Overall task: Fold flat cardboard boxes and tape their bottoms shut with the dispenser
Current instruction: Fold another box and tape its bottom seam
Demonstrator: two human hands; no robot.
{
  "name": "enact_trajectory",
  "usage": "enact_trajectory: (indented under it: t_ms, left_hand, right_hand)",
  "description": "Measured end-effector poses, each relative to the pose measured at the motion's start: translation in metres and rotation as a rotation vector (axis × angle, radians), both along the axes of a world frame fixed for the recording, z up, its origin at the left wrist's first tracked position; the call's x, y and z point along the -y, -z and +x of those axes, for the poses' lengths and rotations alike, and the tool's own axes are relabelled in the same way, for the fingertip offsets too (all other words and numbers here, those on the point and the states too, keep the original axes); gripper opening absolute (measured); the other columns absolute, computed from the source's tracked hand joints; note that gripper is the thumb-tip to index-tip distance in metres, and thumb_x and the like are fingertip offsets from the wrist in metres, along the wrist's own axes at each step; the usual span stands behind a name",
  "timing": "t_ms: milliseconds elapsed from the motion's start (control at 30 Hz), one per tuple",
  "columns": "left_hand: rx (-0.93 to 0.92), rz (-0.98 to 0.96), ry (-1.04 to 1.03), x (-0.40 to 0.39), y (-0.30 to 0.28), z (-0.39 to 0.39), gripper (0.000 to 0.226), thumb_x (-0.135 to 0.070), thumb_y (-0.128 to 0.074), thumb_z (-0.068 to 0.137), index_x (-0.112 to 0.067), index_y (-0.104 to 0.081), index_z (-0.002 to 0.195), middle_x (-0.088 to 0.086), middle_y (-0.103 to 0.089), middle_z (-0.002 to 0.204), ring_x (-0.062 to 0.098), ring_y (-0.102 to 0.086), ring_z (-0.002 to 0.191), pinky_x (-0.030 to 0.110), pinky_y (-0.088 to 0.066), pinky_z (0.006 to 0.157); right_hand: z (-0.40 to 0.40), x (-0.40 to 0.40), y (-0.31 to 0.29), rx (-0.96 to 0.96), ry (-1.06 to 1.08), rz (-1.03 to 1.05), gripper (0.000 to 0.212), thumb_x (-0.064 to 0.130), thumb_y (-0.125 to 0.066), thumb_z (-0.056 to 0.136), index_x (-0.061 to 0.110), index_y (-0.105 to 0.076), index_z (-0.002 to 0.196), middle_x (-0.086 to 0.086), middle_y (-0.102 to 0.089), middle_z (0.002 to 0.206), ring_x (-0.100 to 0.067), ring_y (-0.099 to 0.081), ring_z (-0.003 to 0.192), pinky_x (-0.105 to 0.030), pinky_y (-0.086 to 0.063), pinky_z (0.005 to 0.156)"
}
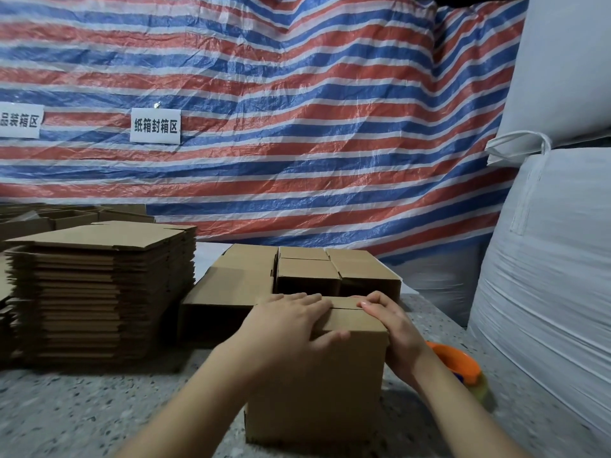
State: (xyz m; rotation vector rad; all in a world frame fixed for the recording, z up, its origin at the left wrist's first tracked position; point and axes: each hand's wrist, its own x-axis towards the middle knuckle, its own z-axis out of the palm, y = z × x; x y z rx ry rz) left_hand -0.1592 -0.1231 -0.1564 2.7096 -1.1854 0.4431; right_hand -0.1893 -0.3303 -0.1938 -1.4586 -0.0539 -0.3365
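Note:
A small brown cardboard box (317,388) stands upright on the speckled table (82,411) right in front of me, its upper flaps folded down. My left hand (291,328) lies flat over the left flap, fingers stretched across the top and thumb down the front face. My right hand (393,325) presses on the box's right top edge, fingers straight along the flap seam. The orange tape dispenser (459,363) lies on the table just right of the box, partly hidden behind my right wrist.
A tall stack of flat cardboard blanks (102,292) stands at the left. Several folded open boxes (307,276) sit behind the one I hold. Big white sacks (545,259) crowd the right side. A striped tarp (264,127) with paper signs hangs behind.

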Motion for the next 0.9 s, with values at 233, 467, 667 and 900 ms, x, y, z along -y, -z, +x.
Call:
enact_trajectory:
  t_ms: [233,467,667,900]
  left_hand:
    - [0.066,0.046,0.003,0.001,0.005,0.007,0.077,-0.077,-0.012,0.086,-0.037,-0.033,0.149,-0.013,-0.032,0.158,0.01,-0.028,0.146,0.036,-0.029,0.116]
    - [0.076,0.015,0.017,0.001,0.006,0.011,0.093,-0.08,0.001,0.073,-0.038,-0.031,0.15,-0.017,-0.03,0.158,0.008,-0.027,0.146,0.034,-0.031,0.113]
    - [0.094,0.005,0.026,0.001,0.007,0.01,0.089,-0.079,-0.003,0.077,-0.038,-0.032,0.15,-0.018,-0.032,0.157,0.007,-0.028,0.145,0.033,-0.032,0.112]
    - [0.142,0.0,0.048,-0.002,0.009,0.014,0.082,-0.078,-0.009,0.083,-0.036,-0.037,0.147,-0.017,-0.038,0.154,0.008,-0.037,0.141,0.034,-0.04,0.106]
  right_hand:
    - [0.001,0.009,-0.006,-0.067,-0.054,-0.021,0.024,0.037,-0.062,0.088,0.015,-0.071,0.094,-0.011,-0.068,0.098,-0.025,-0.063,0.087,-0.033,-0.051,0.071]
    - [0.01,0.076,-0.017,-0.405,0.567,-1.149,0.043,0.052,-0.048,0.1,0.017,-0.059,0.078,0.003,-0.063,0.076,-0.012,-0.057,0.066,-0.027,-0.04,0.056]
    - [0.008,0.098,0.021,-0.843,0.599,-1.52,0.072,0.086,-0.034,0.084,0.024,-0.064,0.106,0.003,-0.064,0.094,-0.015,-0.06,0.083,-0.03,-0.05,0.07]
    - [0.013,0.108,0.058,-0.755,0.598,-1.514,0.046,0.066,-0.05,0.092,0.024,-0.064,0.104,0.008,-0.062,0.087,-0.009,-0.064,0.083,-0.027,-0.057,0.078]
